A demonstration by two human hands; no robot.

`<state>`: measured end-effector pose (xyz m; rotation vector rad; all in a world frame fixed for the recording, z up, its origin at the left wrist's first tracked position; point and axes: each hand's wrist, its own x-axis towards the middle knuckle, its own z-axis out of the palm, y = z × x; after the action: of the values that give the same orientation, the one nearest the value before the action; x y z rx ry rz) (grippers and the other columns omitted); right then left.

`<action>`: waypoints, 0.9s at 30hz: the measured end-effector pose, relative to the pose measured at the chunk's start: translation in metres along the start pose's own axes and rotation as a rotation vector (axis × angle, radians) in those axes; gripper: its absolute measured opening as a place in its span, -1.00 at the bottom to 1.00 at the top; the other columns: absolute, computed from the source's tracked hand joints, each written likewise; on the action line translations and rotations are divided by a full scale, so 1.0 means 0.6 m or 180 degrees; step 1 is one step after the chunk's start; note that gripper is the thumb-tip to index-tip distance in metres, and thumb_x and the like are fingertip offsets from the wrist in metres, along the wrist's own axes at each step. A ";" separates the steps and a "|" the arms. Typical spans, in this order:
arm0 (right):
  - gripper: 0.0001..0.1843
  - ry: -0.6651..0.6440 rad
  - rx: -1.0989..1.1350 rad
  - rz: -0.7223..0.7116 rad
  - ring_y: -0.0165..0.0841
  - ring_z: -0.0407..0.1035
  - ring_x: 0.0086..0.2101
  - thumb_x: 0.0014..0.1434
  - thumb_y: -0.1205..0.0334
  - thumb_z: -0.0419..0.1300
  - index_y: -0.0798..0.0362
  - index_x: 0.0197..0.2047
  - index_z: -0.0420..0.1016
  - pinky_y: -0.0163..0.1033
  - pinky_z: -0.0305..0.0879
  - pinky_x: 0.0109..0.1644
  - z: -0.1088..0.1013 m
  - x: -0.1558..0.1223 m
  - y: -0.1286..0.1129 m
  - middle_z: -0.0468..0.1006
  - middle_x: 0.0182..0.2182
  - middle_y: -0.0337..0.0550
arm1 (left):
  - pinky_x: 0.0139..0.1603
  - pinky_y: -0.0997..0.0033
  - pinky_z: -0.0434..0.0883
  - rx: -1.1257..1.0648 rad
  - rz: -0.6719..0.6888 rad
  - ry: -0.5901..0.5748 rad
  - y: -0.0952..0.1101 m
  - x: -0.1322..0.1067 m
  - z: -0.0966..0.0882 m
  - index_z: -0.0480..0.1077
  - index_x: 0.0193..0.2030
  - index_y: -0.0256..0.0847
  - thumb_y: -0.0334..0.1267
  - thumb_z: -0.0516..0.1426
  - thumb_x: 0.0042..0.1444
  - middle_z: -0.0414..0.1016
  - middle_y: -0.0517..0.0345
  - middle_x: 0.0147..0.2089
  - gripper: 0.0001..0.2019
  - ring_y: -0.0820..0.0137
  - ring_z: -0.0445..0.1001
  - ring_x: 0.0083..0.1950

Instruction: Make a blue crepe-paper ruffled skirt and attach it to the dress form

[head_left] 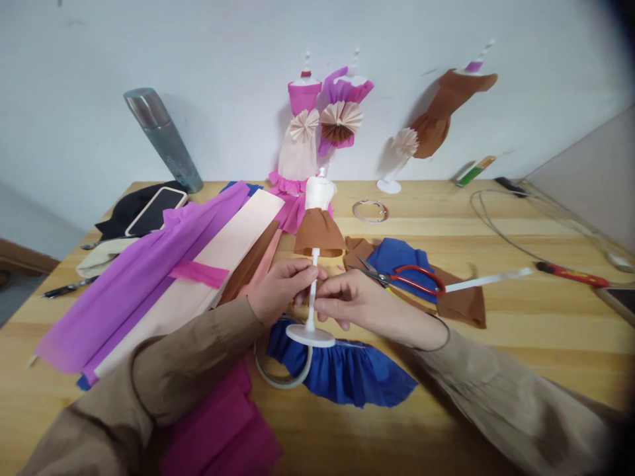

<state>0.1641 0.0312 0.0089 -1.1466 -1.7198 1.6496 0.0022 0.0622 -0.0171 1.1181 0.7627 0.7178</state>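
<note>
A small white dress-form mannequin [320, 192] with a short brown crepe-paper skirt [319, 233] stands upright in front of me on a thin pole with a round white base [311, 335]. My left hand [280, 287] is closed round the upper pole, thumb in front. From the other side, my right hand [354, 297] has its curled fingertips at the pole, a little lower. A gathered blue crepe-paper strip [352, 377] lies under and beyond the base, next to a roll of narrow tape [282, 383] that the base partly covers.
Red-handled scissors [421, 272] lie right on blue and brown paper. Purple and cream crepe sheets [163, 284] spread left, near a phone [156, 210] and a leaning bottle [163, 139]. Dressed mannequins [304, 132] stand against the wall. Cables [496, 231] and a red-black tool [570, 273] lie far right.
</note>
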 end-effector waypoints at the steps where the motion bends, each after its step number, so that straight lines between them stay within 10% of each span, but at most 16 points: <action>1: -0.68 -0.0001 0.0132 0.0121 -0.53 0.25 -0.62 0.03 0.02 0.28 0.14 -0.46 0.56 -0.43 0.21 -0.63 0.004 0.003 0.003 0.53 -0.52 -0.15 | -0.68 0.61 0.04 0.0089 0.0054 0.0011 0.000 -0.001 0.002 0.42 -0.34 -0.31 0.07 0.20 0.01 0.20 0.37 -0.68 -0.60 0.64 0.09 -0.69; 9: -0.67 -0.0335 -0.0133 0.0424 -0.57 0.14 -0.65 -0.01 0.01 0.31 0.13 -0.51 0.44 -0.41 0.10 -0.59 -0.053 -0.003 0.000 0.30 -0.67 -0.36 | -0.56 0.56 0.15 0.1539 0.0160 0.0015 0.034 -0.006 -0.005 0.43 -0.43 -0.34 -0.07 -0.10 0.24 0.29 0.24 -0.58 -0.55 0.59 0.18 -0.61; 16: -0.70 -0.1066 -0.1416 0.0816 -0.49 0.20 -0.59 0.08 0.07 0.17 0.13 -0.52 0.40 -0.37 0.11 -0.54 -0.115 -0.005 0.017 0.36 -0.62 -0.26 | -0.35 0.48 0.20 0.4547 0.0109 -0.1206 0.081 -0.021 -0.035 0.42 -0.48 -0.31 -0.36 0.05 0.14 0.40 0.18 -0.49 -0.79 0.47 0.34 -0.40; 27: -0.70 -0.0836 -0.2324 0.0570 -0.39 0.35 -0.54 0.14 0.07 0.11 0.09 -0.47 0.48 -0.31 0.20 -0.46 -0.122 -0.009 0.017 0.51 -0.56 -0.19 | -0.06 0.31 0.38 0.5428 0.0071 -0.1257 0.075 -0.036 -0.039 0.47 -0.19 -0.23 -0.37 0.06 0.14 0.55 0.04 -0.16 -0.83 0.24 0.49 -0.06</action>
<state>0.2292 0.0667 0.0111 -1.4745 -2.5770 1.3309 -0.0346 0.0687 0.0235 2.6661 0.9661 -0.3773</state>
